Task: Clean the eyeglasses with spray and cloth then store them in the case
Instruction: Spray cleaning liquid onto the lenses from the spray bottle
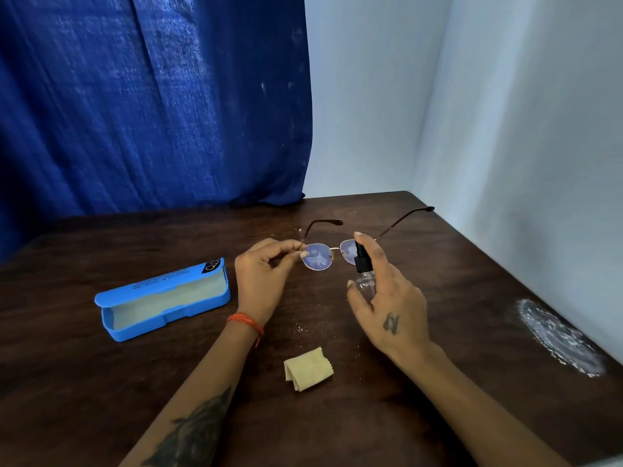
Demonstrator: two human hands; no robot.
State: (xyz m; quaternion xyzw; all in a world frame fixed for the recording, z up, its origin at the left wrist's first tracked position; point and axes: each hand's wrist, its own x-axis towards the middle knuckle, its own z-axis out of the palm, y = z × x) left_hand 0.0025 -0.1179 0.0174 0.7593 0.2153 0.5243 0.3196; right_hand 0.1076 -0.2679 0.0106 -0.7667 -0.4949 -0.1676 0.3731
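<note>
Spraying is the step in hand: the left hand [261,278] pinches the glasses [332,254] by the hinge, temples open, above the middle of the table [472,298], while the right hand [387,291] grips the spray bottle [364,274], forefinger on its nozzle just beside one lens. Next comes the wipe, so the bottle must go down and the folded cloth [308,369], lying toward the near edge, be picked up. Bare wood lies right of the hands; the open case [161,298] waits toward the left edge.

Open counter to the right
Open blue plastic case [161,298] blocks the left; folded yellow cloth [308,369] lies between forearms.
</note>
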